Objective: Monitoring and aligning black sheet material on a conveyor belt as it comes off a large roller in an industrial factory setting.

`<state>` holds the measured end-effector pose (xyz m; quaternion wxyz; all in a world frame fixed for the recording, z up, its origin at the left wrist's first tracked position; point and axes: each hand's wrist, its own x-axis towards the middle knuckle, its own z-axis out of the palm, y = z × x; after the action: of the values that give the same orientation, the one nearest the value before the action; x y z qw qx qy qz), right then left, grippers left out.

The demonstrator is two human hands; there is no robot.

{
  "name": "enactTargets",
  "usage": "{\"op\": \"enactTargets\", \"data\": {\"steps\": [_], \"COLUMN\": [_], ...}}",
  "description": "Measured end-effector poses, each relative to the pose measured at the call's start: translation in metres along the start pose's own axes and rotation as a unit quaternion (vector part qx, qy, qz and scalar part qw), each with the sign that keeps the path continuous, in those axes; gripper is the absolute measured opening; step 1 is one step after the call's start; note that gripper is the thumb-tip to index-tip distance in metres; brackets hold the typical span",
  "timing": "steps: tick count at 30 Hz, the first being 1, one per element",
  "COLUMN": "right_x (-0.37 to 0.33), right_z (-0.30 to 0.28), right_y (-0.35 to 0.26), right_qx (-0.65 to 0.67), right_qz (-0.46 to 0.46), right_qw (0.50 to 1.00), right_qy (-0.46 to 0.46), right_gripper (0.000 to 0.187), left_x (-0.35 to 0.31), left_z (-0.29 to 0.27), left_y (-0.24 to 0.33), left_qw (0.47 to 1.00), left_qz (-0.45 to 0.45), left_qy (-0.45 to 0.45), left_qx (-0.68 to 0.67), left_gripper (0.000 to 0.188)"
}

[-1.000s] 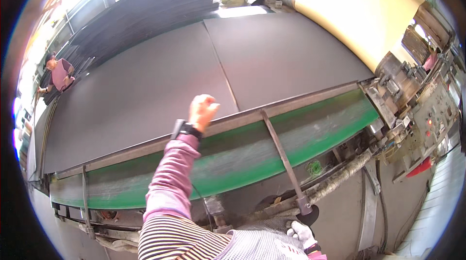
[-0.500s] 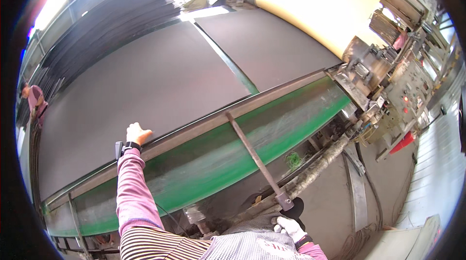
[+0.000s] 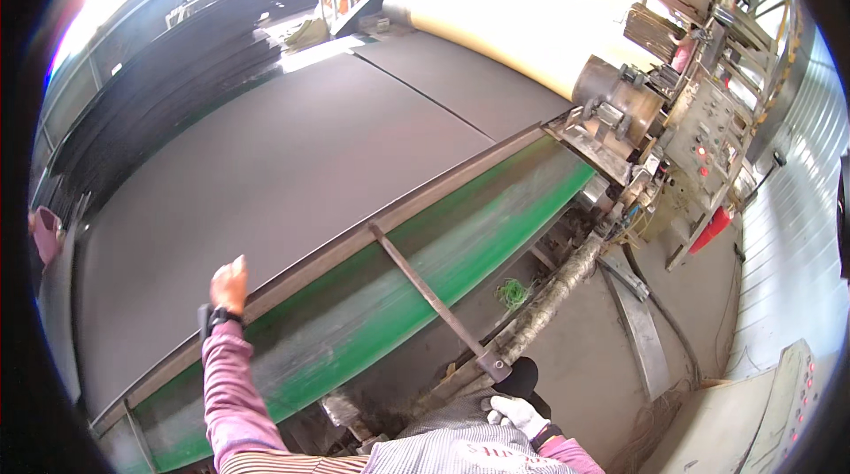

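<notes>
Sheets (image 3: 292,173): 2 broad dark pieces lie flat behind the rail (image 3: 312,263), parted by a thin dark gap; lying flat probably stops such wide pieces from sagging.
Left hand (image 3: 229,288): bare, over the nearer sheet's front margin, just past the rail. Its fingers look bunched narrow, but with the blur I cannot tell whether they touch the sheet or pinch anything. The arm is stretched out, perhaps because the rail stands between body and sheet.
Right hand (image 3: 518,415): in a white glove, low against the person's front, near the bar's lower end. The fingers curl inward; I cannot tell whether they grip anything. Tucked there, it seems to be resting.
Bar (image 3: 434,297): slants from the rail down toward the person, seemingly as a brace.
Belt (image 3: 425,275): green, below the rail, its scuffed side showing.
Roll (image 3: 531,9): yellow, lying across the sheets' right end.
Control panel (image 3: 708,124): beyond the roll's near end, red lights glowing, likely placed for reach from this side.
Co-worker (image 3: 46,235): cut off at the left rim, hands not discernible.
</notes>
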<state>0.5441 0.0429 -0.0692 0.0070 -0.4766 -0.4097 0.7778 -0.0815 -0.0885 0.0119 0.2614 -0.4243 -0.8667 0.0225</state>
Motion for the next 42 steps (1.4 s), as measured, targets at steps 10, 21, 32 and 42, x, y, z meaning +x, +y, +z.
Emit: {"op": "enactTargets", "data": {"steps": [10, 21, 32, 42], "right_x": [-0.001, -0.006, -0.011, 0.004], "right_z": [-0.002, -0.002, 0.006, -0.016], "right_y": [-0.009, -0.012, -0.014, 0.009], "right_qx": [-0.039, -0.037, -0.067, -0.077], "right_qz": [0.014, 0.022, -0.010, -0.021], "right_qw": [0.999, 0.999, 0.998, 0.997], "right_qy": [0.006, 0.011, 0.018, 0.009], "right_gripper": [0.033, 0.032, 0.036, 0.035], "left_x": [-0.077, 0.022, 0.125, 0.049], "left_z": [0.028, -0.042, -0.056, -0.309], "left_y": [-0.065, 0.120, 0.238, 0.286], "left_qw": [0.960, 0.976, 0.942, 0.369], "left_qz": [-0.220, -0.061, -0.012, 0.204], "left_qy": [-0.009, -0.058, -0.191, -0.238], "left_qx": [-0.174, -0.201, -0.276, -0.875], "left_gripper": [0.041, 0.052, 0.057, 0.007]}}
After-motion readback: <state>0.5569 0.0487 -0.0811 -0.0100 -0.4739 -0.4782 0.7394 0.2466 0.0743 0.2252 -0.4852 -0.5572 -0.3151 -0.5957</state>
